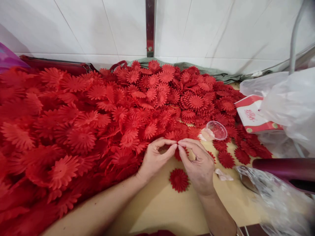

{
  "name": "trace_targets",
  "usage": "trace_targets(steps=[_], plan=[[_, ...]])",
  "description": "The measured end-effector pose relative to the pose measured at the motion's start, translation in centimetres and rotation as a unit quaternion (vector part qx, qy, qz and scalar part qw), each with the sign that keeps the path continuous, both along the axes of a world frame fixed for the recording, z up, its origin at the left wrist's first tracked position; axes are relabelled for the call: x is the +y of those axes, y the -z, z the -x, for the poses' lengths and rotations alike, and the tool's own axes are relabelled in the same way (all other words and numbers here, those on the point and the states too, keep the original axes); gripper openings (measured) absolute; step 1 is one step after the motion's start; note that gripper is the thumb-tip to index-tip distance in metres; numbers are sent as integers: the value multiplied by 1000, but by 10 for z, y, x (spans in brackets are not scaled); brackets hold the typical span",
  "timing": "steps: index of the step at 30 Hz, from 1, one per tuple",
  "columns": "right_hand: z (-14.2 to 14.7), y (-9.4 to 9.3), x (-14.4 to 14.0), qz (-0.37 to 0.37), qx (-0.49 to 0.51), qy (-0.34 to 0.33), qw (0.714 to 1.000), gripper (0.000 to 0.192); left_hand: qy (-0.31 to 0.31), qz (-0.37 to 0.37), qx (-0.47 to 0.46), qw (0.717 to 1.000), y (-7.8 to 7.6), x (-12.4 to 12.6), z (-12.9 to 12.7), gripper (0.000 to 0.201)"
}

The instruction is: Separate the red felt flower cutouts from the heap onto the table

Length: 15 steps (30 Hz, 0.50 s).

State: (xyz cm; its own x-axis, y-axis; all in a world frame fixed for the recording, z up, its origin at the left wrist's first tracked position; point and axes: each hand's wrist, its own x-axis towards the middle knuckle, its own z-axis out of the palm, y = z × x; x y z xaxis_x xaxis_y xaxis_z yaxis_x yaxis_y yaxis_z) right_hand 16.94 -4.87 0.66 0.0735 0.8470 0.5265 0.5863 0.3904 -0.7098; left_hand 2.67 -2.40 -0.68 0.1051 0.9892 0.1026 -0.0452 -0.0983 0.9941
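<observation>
My left hand and my right hand meet at the fingertips over the table, thumb and forefinger of each pressed together in a pinch. Whatever sits between those fingertips is too small or hidden to make out. Just behind them shows part of a red fabric flower; whether the fingers touch it I cannot tell. Below the hands, a single dark red fabric flower lies flat on the tabletop. A large heap of red fabric flower pieces spreads to the left and behind my hands.
Beyond my right hand stands a clear plastic cup with crumpled whitish material beside it. A red-and-white box, white plastic bags and a dark purple cylinder crowd the right. A tiled wall closes the back.
</observation>
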Motion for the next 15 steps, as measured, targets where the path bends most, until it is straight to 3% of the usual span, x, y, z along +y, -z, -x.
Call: trace_targets(steps=[15], plan=[[0, 2, 1, -43, -62, 13, 997, 16, -12, -45, 45, 998, 1, 0, -1, 12]])
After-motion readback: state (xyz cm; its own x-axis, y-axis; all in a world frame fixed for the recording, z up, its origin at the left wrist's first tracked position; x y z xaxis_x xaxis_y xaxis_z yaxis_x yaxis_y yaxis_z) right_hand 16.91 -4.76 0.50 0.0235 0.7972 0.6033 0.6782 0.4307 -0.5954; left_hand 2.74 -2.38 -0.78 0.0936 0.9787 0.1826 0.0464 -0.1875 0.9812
